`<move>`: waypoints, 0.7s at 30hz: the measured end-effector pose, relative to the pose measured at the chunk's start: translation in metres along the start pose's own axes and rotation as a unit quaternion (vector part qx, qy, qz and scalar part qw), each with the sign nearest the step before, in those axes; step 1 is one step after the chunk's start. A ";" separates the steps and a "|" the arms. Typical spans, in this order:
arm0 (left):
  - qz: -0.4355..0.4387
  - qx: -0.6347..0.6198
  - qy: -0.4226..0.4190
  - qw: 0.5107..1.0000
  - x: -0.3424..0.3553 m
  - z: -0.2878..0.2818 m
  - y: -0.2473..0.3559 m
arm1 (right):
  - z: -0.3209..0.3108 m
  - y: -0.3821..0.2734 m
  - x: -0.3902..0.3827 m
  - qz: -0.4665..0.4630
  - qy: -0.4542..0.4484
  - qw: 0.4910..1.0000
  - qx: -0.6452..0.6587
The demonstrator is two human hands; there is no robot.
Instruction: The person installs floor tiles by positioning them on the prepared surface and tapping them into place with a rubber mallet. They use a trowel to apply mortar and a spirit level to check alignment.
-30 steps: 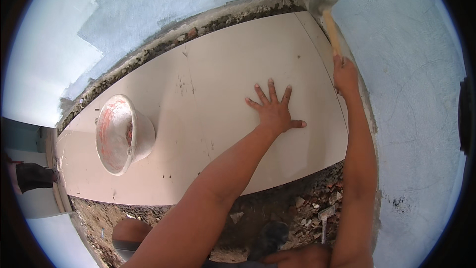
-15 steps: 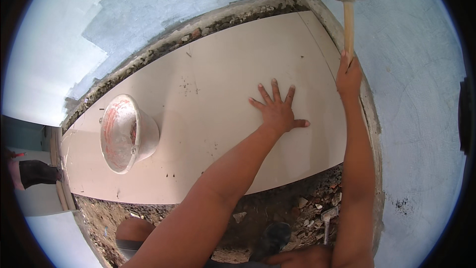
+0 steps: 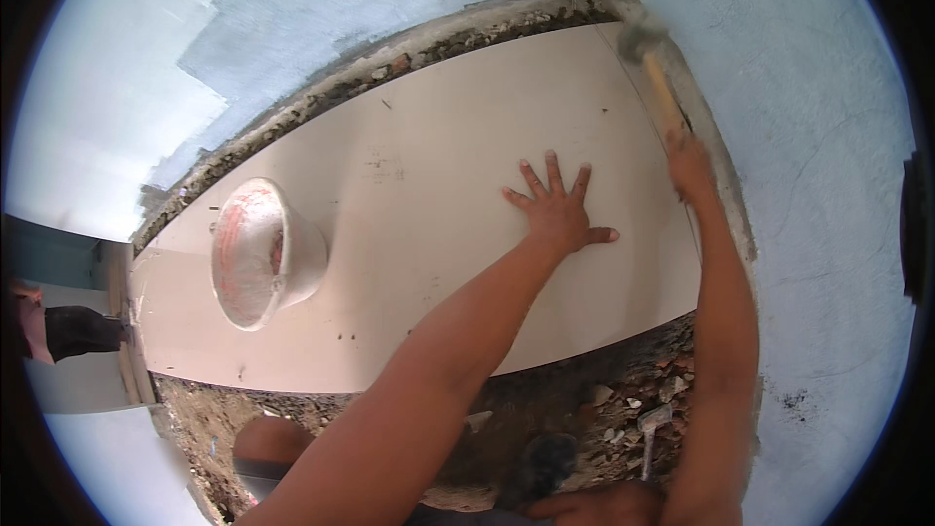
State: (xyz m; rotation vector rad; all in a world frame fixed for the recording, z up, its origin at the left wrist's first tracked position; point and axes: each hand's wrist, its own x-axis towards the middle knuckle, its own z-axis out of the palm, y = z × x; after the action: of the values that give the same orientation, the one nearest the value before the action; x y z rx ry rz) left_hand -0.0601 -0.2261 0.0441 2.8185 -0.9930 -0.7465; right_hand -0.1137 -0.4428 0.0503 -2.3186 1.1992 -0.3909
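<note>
My left hand (image 3: 559, 218) lies flat with fingers spread on a large pale floor tile (image 3: 458, 127). The right hand (image 3: 690, 168) is wrapped round the wooden handle of a mallet (image 3: 666, 97). Its grey head (image 3: 643, 39), blurred by motion, is by the tile's far right corner, close to the wall; I cannot tell whether it touches the tile. A thin string line (image 3: 638, 88) runs along the tile's right side, near the right hand.
A whitish bucket (image 3: 302, 258) with reddish smears stands on the tile's left part. Pale blue walls (image 3: 818, 136) rise behind and to the right. Rubble and soil (image 3: 623, 409) border the near edge, with a hammer-like tool (image 3: 653, 429) lying there. Another person (image 3: 68, 331) is at far left.
The mallet has swung down from its raised position beside the right wall toward the tile's far right corner. My right hand has lowered with it; the left hand stays flat on the tile.
</note>
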 end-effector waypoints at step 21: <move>-0.011 -0.224 0.175 0.959 -0.141 0.098 -0.112 | 0.007 0.166 -0.005 0.014 -0.243 0.969 0.043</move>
State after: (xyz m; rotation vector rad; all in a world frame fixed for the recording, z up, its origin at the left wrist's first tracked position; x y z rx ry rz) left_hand -0.1363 -0.0423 -0.0062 2.4465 -0.6394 -0.3872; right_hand -0.2255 -0.5175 -0.0468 -2.1450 0.9464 0.1327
